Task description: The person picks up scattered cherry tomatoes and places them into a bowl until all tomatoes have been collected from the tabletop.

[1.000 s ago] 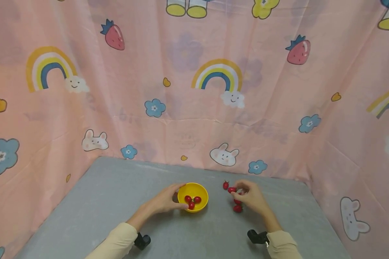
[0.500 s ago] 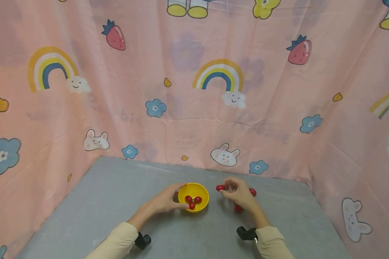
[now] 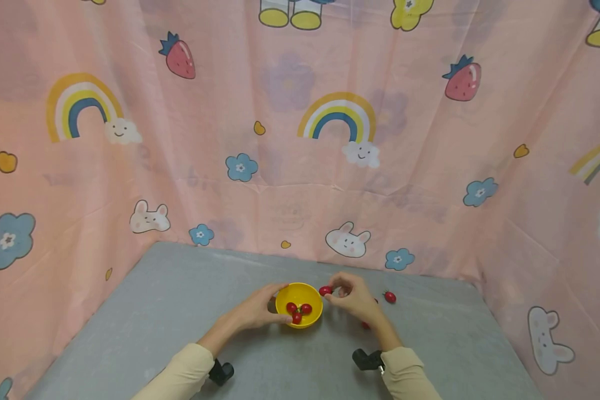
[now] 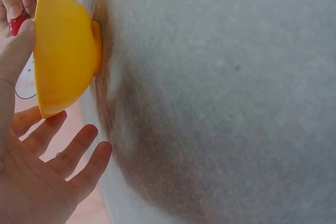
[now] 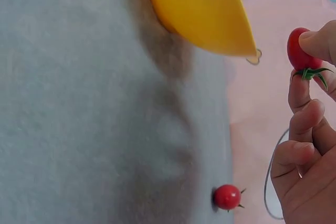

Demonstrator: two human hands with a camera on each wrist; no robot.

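Observation:
A yellow bowl (image 3: pixel 300 291) stands on the grey table, with several red cherry tomatoes (image 3: pixel 306 309) inside it. My left hand (image 3: pixel 254 307) holds the bowl from its left side; in the left wrist view the thumb and fingertips lie on the bowl's rim. Between thumb and fingers my right hand (image 3: pixel 354 296) pinches one cherry tomato (image 5: pixel 299 51) with a green stem. That tomato is raised above the table, just right of the bowl's rim. In the head view the right hand partly hides tomatoes lying behind it.
On the table to the right lies a loose cherry tomato (image 3: pixel 390 297), and another (image 3: pixel 365 325) shows partly beside the right forearm. A pink printed curtain (image 3: pixel 290 222) hangs along the table's back and sides.
My right hand has moved left from the loose tomatoes to the bowl's edge, carrying one cherry tomato and uncovering another at right. The left hand and bowl stay in place.

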